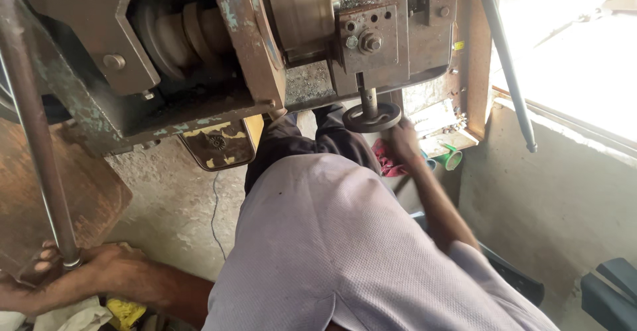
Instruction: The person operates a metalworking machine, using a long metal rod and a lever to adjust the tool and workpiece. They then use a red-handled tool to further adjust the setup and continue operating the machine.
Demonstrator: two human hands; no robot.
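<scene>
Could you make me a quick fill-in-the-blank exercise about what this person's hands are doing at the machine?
1. The left hand grips the lower end of a long metal ____.
2. The right hand rests at the round dark ____ under the machine.
3. The shirt covering the person's body is pale ____.
4. A thin ____ runs down the concrete floor beside the leg.

Missing words: rod; handwheel; lilac; wire

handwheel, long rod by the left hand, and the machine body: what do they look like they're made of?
Handwheel under the right hand: dark bare metal, probably cast iron or steel; dull, unpainted.
Long rod by the left hand: steel by its look; smooth grey sheen.
Machine body: heavy metal plate, blue-green paint chipped, rust-brown patches showing.
</scene>
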